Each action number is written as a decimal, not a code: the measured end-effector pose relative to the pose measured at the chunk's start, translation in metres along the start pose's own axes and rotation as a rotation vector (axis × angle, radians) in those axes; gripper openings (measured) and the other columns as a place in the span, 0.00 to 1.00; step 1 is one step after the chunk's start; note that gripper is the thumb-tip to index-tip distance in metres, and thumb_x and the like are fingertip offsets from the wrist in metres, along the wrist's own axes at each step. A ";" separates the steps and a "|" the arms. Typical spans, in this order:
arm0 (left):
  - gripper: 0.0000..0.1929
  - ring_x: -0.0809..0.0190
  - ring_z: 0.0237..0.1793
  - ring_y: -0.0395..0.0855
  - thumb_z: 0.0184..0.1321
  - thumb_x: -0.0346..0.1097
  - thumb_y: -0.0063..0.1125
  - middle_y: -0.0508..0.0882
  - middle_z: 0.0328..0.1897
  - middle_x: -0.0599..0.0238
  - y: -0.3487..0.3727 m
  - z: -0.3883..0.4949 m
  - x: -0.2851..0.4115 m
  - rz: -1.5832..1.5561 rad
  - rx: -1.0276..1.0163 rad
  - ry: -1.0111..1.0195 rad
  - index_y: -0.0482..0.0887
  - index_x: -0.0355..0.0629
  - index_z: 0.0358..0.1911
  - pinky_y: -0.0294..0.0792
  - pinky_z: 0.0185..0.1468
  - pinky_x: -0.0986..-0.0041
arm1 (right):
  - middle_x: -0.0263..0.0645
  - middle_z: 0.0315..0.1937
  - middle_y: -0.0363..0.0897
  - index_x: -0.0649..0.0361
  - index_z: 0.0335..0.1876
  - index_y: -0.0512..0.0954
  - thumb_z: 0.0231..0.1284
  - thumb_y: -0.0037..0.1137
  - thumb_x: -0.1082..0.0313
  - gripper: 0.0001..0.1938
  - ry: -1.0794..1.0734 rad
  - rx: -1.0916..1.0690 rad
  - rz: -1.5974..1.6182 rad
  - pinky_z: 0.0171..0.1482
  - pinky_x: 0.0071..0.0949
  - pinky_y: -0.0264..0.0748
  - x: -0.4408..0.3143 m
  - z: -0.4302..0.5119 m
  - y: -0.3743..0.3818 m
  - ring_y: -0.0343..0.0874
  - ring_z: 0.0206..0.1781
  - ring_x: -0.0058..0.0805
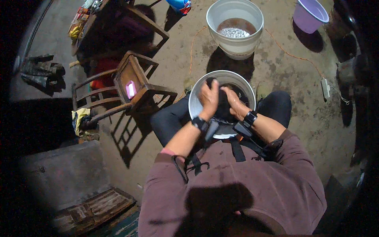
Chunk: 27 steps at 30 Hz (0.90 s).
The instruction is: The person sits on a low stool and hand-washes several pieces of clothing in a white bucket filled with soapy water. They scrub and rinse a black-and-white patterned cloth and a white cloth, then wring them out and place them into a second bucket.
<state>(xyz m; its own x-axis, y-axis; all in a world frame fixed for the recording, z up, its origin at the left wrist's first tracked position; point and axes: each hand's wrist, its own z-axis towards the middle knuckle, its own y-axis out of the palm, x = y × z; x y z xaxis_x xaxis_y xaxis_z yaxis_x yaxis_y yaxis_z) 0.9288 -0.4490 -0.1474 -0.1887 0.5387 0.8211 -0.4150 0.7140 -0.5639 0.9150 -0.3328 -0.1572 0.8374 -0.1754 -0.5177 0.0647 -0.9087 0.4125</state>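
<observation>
A round metal basin (194,102) stands between my knees with dark wet cloth (222,108) inside it. Over the basin's left half, my left hand (209,96) is curled against a dark bunched thing, seemingly part of the cloth. Facing it, my right hand (235,102) hovers over or touches the cloth, fingers pointing up and left; its grip cannot be made out. Both wrists wear black straps with small devices.
Beyond the basin stands a large pale bucket (235,47) with liquid. A purple bucket (309,19) is at the upper right. Left is a wooden chair (133,74) holding a pink soap dish (130,89). An orange cord runs to a power strip (325,89) on the floor.
</observation>
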 end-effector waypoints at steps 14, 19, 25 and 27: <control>0.23 0.60 0.49 0.80 0.60 0.42 0.59 0.83 0.49 0.61 -0.106 -0.007 -0.008 -0.285 -0.803 -0.301 0.78 0.34 0.54 0.70 0.56 0.68 | 0.25 0.40 0.71 0.57 0.43 0.73 0.73 0.45 0.58 0.11 -0.734 -0.451 -0.369 0.54 0.19 0.66 -0.030 0.042 -0.017 0.70 0.47 0.17; 0.17 0.60 0.45 0.83 0.56 0.33 0.59 0.83 0.44 0.63 -0.156 -0.012 0.020 -0.849 -0.490 -0.309 0.77 0.38 0.49 0.77 0.50 0.70 | 0.40 0.45 0.74 0.62 0.50 0.71 0.74 0.38 0.48 0.21 -0.674 -0.507 -0.912 0.59 0.29 0.67 -0.031 0.024 -0.021 0.73 0.53 0.31; 0.22 0.61 0.43 0.83 0.54 0.30 0.56 0.83 0.45 0.62 -0.168 0.005 -0.013 -1.013 -0.145 -0.441 0.75 0.35 0.55 0.74 0.53 0.71 | 0.27 0.35 0.73 0.65 0.41 0.74 0.73 0.46 0.53 0.18 -0.560 -0.516 -0.485 0.47 0.22 0.66 -0.013 0.028 -0.019 0.68 0.42 0.18; 0.24 0.60 0.46 0.81 0.52 0.27 0.55 0.81 0.48 0.61 -0.148 0.009 -0.010 -0.910 -0.077 -0.389 0.74 0.39 0.57 0.73 0.55 0.70 | 0.32 0.49 0.78 0.64 0.54 0.76 0.72 0.48 0.55 0.18 -0.543 -0.331 -0.172 0.59 0.20 0.66 -0.008 0.044 -0.019 0.74 0.54 0.22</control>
<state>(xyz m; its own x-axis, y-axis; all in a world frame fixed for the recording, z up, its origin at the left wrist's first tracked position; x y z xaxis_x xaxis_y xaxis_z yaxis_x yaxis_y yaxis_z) 0.9842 -0.5641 -0.0714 -0.1116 -0.4033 0.9083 -0.4907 0.8171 0.3025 0.8833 -0.3311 -0.1935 0.4133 -0.2829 -0.8655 0.4090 -0.7916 0.4540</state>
